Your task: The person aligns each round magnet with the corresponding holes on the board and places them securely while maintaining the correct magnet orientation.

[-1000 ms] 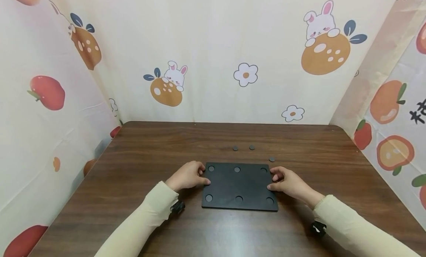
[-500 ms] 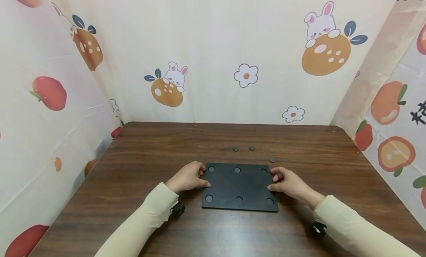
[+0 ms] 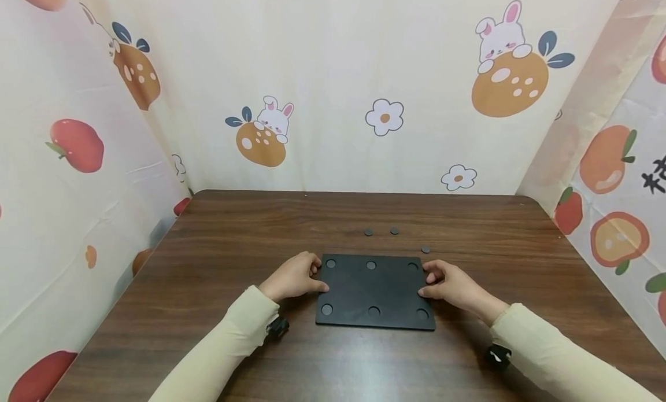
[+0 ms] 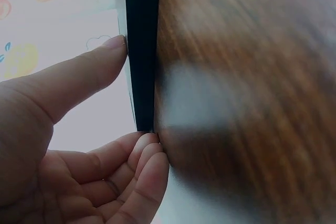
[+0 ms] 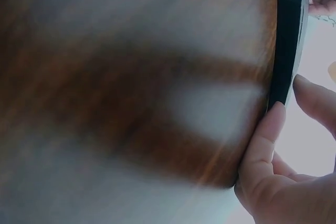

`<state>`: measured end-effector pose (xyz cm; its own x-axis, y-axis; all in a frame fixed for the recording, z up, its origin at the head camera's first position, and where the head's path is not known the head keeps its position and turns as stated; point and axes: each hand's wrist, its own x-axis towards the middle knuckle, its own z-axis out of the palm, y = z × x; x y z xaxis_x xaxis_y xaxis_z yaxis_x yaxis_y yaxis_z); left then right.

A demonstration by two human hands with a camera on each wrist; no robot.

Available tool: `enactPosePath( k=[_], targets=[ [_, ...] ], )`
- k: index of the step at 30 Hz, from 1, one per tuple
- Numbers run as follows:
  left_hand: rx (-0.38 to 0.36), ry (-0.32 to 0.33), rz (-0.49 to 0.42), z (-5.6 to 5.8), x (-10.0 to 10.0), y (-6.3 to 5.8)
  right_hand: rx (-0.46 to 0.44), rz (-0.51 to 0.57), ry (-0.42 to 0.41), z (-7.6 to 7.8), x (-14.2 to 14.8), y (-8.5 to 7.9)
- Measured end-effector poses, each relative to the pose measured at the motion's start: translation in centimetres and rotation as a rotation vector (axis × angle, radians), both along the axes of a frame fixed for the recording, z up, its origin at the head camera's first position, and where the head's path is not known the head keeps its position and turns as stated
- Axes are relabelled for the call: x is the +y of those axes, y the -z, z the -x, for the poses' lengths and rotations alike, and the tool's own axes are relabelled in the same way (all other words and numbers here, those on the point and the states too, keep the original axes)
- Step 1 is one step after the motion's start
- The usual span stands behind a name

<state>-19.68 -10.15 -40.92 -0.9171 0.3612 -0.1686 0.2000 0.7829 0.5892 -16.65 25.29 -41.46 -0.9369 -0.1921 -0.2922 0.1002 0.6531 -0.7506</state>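
A flat black rectangular board [image 3: 372,289] lies on the wooden table, with several round recesses along its near and far sides. My left hand [image 3: 295,276] grips the board's left edge. In the left wrist view its thumb [image 4: 100,61] lies on the board's top face, while the curled fingers [image 4: 149,174] meet the edge near a corner. On the opposite edge my right hand [image 3: 451,285] holds the board, thumb over the top and fingers at the side. The right wrist view shows a fingertip [image 5: 275,114] against the board's side wall [image 5: 289,30].
Beyond the board lie three small dark discs: one disc [image 3: 368,232] and another disc [image 3: 394,231] farther back, and a third disc [image 3: 425,249] near the right far corner. Printed curtains [image 3: 333,142] surround the brown table [image 3: 250,228] at the back and sides.
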Motion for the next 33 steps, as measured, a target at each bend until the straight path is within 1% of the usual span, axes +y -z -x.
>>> enactPosePath(
  k=[6,14,23,28,33],
  targets=[
    [0.0,0.001,0.002,0.1,0.0,0.0,-0.024,0.031,0.015,0.1,0.1,0.0],
    [0.008,0.006,0.005,0.1,0.0,0.0,-0.07,0.126,0.035,-0.1,0.2,-0.3],
    [0.02,0.002,-0.002,0.1,0.0,0.2,-0.076,0.112,0.02,0.0,0.7,-1.0],
    [0.025,0.007,-0.006,0.1,-0.1,0.2,-0.022,0.107,-0.007,0.4,1.1,-1.1],
    [0.018,0.01,-0.007,0.1,-0.1,0.3,0.062,0.109,-0.002,1.2,1.6,-1.3]
  ],
)
